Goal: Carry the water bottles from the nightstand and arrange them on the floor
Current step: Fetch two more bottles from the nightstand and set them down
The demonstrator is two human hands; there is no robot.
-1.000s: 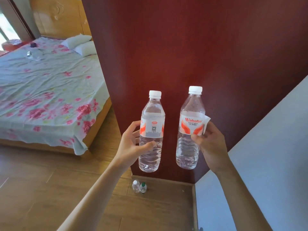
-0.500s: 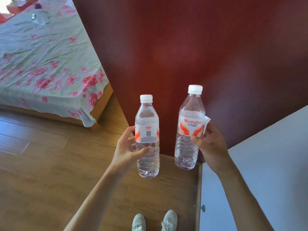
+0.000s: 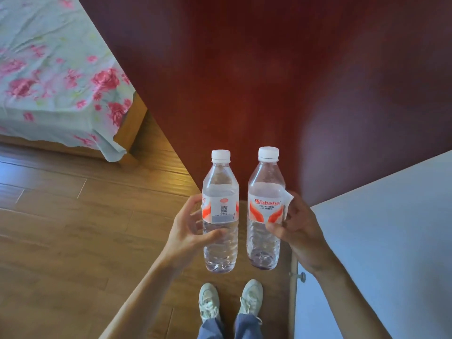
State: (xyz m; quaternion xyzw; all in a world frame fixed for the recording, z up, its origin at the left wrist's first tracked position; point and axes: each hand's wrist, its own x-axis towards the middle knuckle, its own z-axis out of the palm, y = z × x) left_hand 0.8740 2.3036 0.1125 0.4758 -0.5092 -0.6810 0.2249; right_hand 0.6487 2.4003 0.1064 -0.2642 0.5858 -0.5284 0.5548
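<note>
Left hand (image 3: 188, 231) gripping a clear ribbed plastic bottle (image 3: 220, 216), right hand (image 3: 297, 231) gripping another (image 3: 265, 211), both white-capped, upright, above glossy wood-plank floor (image 3: 73, 228), dark red panel (image 3: 269, 81) behind, floral bedsheet (image 3: 53, 77) to the left.

A floral-sheeted bed (image 3: 49, 69) stands left of a dark red panel (image 3: 269, 69), a pale cabinet (image 3: 391, 228) at right.

Above the plank floor (image 3: 73, 228) and the person's pale shoes (image 3: 209, 302), the left hand (image 3: 187, 232) grips an upright code-labelled bottle (image 3: 221, 209) just beside the Wahaha bottle (image 3: 265, 209), which the right hand (image 3: 303, 231) holds and whose label seems to be peeling at its right edge, both in front of a dark red panel (image 3: 269, 81).
</note>
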